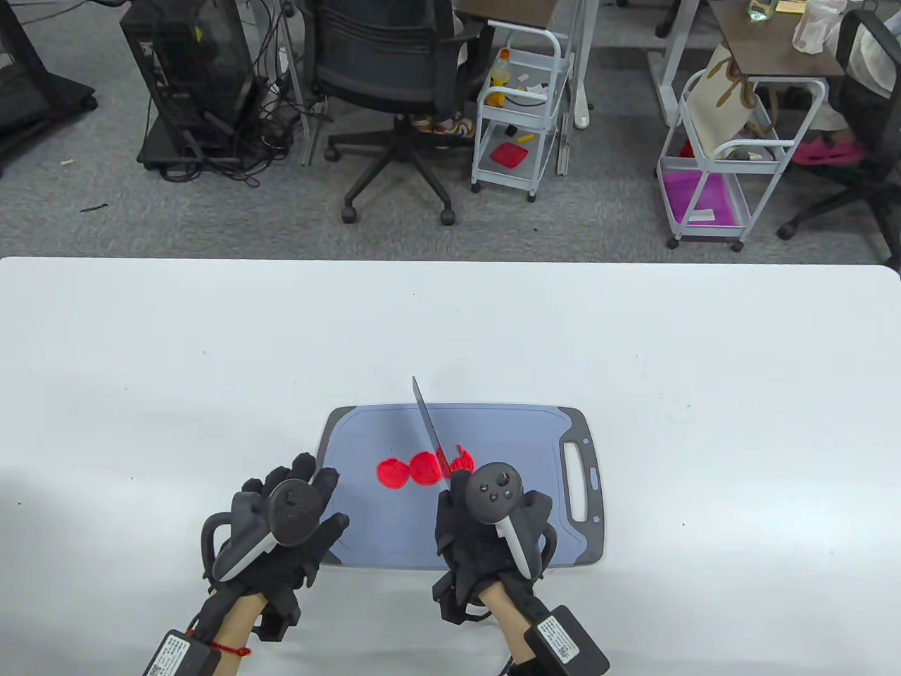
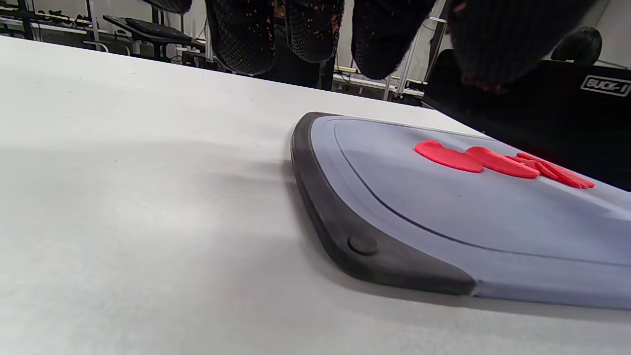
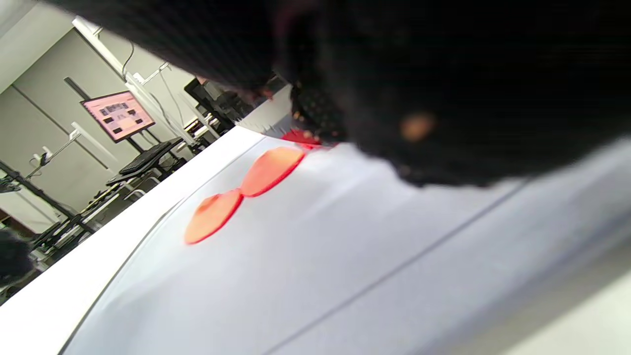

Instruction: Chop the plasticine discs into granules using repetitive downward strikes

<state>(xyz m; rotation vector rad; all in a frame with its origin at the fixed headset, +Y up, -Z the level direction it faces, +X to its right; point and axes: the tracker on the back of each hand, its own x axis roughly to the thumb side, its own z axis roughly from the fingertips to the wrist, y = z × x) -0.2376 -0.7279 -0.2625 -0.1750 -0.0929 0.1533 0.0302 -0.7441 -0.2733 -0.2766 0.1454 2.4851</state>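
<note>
Beyond the white table [image 1: 141, 338], a grey carpeted floor is seen with a computer tower [image 1: 190, 77] at far left, an office chair [image 1: 394, 84] at centre, and two white trolleys [image 1: 517, 105] further right. On the table's near half a grey cutting board [image 1: 366, 514] with dark end bands is laid, its handle slot at the right. At the board's left end the left hand [image 1: 281, 535] is held palm down with fingers spread and extended; nothing is gripped, and in the left wrist view the fingertips [image 2: 241, 39] are seen hanging above the table, apart from the board. Two whole red plasticine discs [image 1: 393, 473] are laid side by side, touching, at the board's middle, well right of those fingers. Just right of them, a knife [image 1: 428, 422] is held by the right hand [image 1: 486, 535], its fingers curled around the hidden handle, the blade pointing away and slightly left. The blade's heel is set against the partly cut plasticine pieces [image 1: 461, 461], which lie directly ahead of the right hand's knuckles.
</note>
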